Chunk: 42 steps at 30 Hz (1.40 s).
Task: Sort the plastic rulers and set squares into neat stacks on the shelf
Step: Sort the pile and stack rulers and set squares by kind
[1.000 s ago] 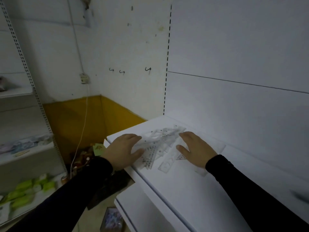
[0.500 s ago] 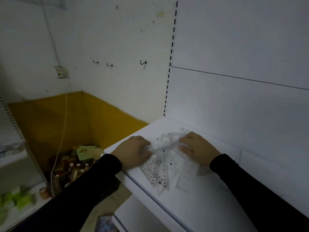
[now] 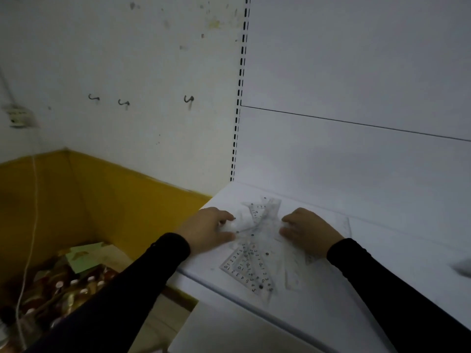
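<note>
White back panels and a scuffed plaster wall (image 3: pixel 142 72) with a mustard-yellow lower band enclose the corner where a white metal shelf (image 3: pixel 356 289) juts out; a slotted upright (image 3: pixel 240 80) runs down beside the panels. Below, at left, a box of amber bottles (image 3: pixel 74 289) stands on the floor, dim and partly blurred.

On the shelf, near its left end, lies the loose pile of clear plastic rulers and set squares (image 3: pixel 254 253): thin, flat, transparent pieces with printed black scales, straight strips crossing triangles at odd angles, fanned out towards the front edge. The left hand (image 3: pixel 206 230) bears on the pile's left side with fingers curled against the plastic, apparently pinching an edge between thumb and fingertips. The right hand (image 3: pixel 308 231) presses its curled fingers on the right side; whether it actually grasps a piece cannot be told. Both arms are in black sleeves.

The step in hand appears to be gathering the pile before sorting. Smooth plastic on painted metal probably slides easily, so drawing both hands inward with light downward pressure should square the pieces. Separating straight strips from triangles first, then aligning long edges against the back panel, would likely give neat stacks. Pieces near the front edge could slip off if pushed outward.
</note>
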Available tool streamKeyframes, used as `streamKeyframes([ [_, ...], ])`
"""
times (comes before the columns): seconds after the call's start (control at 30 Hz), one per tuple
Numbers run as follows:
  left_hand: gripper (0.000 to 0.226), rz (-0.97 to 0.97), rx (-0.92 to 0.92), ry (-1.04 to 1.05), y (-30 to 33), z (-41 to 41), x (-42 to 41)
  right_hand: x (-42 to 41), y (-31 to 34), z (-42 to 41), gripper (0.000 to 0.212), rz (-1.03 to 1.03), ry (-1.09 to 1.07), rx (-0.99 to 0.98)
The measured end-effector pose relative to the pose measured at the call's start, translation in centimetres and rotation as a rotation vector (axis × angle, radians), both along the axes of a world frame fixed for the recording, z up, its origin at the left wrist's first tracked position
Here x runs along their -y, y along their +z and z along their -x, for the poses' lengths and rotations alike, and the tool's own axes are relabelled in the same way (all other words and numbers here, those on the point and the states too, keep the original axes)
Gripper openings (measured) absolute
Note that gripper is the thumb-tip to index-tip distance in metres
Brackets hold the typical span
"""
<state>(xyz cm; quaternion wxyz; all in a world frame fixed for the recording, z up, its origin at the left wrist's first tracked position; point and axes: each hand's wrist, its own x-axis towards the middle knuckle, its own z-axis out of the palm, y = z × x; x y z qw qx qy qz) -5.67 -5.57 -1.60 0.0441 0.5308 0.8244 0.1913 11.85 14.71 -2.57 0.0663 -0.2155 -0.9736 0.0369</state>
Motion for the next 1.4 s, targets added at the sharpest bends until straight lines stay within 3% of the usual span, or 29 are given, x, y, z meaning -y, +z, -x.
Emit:
streamKeyframes([
  [0.43, 0.045, -0.033, 0.065, 0.007, 0.3, 0.6, -1.7, -1.3, -0.3, -0.3, 0.043, 0.012, 0.0, -0.303],
  [0.73, 0.054, 0.011, 0.058, 0.026, 0.5, -0.4, -4.0, -3.7, 0.5, -1.2, 0.037, -0.173, -0.012, -0.45],
  [0.93, 0.051, 0.02, -0.028, 0.005, 1.0, -0.9, -6.6, -5.0, -0.2, -2.3, 0.03, -0.235, 0.01, -0.432],
  [1.13, 0.073, 0.125, 0.011, 0.034, 0.5, -1.1, -10.3, -6.2, -1.1, -4.7, 0.027, -0.26, -0.053, -0.388],
  [1.4, 0.059, 0.101, 0.028, 0.089, 0.3, -1.6, -11.7, -6.7, -1.4, -6.4, 0.031, -0.227, -0.069, -0.383],
])
